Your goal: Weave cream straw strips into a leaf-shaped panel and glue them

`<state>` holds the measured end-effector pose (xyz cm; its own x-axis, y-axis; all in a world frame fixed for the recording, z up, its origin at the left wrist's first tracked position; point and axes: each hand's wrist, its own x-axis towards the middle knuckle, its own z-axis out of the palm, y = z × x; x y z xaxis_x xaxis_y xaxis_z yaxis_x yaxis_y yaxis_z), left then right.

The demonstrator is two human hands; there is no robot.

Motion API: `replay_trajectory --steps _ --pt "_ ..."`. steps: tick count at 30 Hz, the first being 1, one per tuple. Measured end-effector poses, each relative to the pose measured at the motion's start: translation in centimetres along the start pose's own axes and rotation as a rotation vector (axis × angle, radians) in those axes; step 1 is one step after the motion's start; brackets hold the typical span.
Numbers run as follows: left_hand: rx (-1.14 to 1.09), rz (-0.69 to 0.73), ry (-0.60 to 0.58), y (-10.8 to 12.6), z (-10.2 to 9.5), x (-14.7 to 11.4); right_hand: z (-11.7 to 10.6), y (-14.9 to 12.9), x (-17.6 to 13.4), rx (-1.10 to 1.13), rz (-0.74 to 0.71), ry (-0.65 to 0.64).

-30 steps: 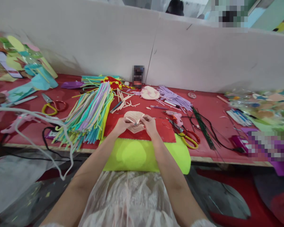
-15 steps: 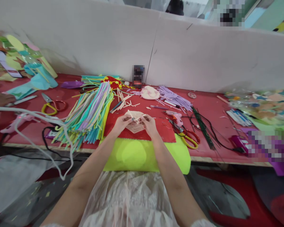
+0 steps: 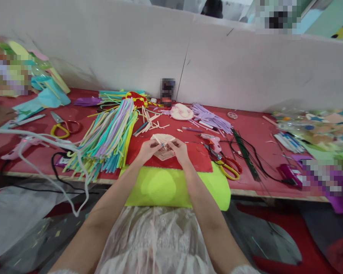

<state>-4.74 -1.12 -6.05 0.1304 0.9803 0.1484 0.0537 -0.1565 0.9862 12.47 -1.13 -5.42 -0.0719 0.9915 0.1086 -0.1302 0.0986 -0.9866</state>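
Note:
My left hand point(image 3: 149, 149) and my right hand point(image 3: 178, 148) meet in front of me, thumbs and fingers pinched together. Between the fingertips is a short cream pipe cleaner point(image 3: 164, 145), mostly hidden by the fingers. Directly beneath lies a cream, roughly six-sided ribbed piece point(image 3: 163, 155), its upper and lower parts showing between the hands. It rests on a red sheet point(image 3: 197, 158), which overlaps a bright yellow-green sheet point(image 3: 160, 186) at the table edge.
Left is a large bundle of coloured pipe cleaners point(image 3: 111, 140), with scissors point(image 3: 60, 125) beyond. To the right are a pink glue gun point(image 3: 212, 141), more scissors point(image 3: 228, 167) and a black cable point(image 3: 254, 156). Purple pipe cleaners point(image 3: 211, 118) lie behind. A white wall point(image 3: 117, 49) rises at the back.
My fingertips have drawn slightly closer together. The pale strip ends that stuck up from both hands are now mostly out of sight between the fingers.

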Motion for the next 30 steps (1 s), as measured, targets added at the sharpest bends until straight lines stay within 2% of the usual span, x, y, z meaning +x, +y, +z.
replay_trajectory --steps 17,30 --pt "-0.06 -0.01 0.085 -0.85 -0.36 0.4 -0.26 0.63 0.22 0.026 -0.018 -0.038" --pt "0.079 0.036 0.015 -0.26 -0.16 -0.06 -0.14 0.8 0.1 -0.023 -0.01 -0.054"
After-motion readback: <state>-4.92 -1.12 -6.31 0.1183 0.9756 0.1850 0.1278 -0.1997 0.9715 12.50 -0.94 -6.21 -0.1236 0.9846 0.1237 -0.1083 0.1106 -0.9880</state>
